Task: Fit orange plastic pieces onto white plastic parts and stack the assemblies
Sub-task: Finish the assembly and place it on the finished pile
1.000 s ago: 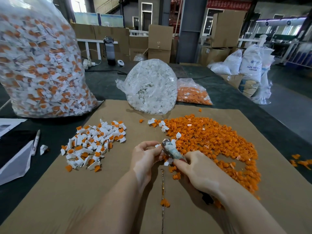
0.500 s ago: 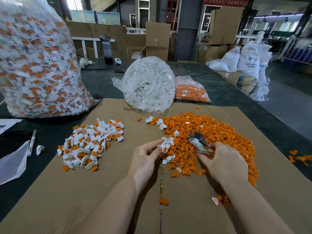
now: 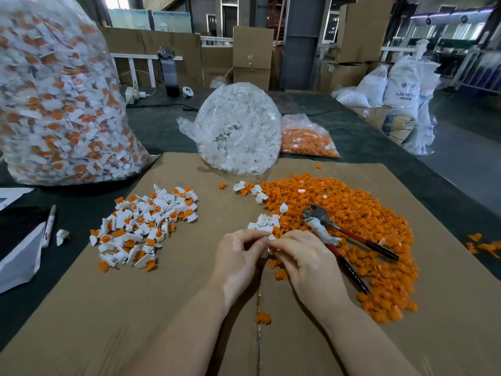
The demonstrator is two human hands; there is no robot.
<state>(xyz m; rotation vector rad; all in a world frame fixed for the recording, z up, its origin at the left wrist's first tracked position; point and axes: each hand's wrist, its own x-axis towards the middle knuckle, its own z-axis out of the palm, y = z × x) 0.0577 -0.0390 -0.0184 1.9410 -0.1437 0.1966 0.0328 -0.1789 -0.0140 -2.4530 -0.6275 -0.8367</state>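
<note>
Half a second earlier the right hand held the pliers; now they lay on the orange pieces, and both hands met at lower centre. The left hand and right hand, fingers curled, pinched a small white part between them. Brown cardboard covered the dark worktop in a warehouse. At upper left stood a big clear bag of finished assemblies; at centre, a bag of white parts, with loose assemblies at centre left.
</note>
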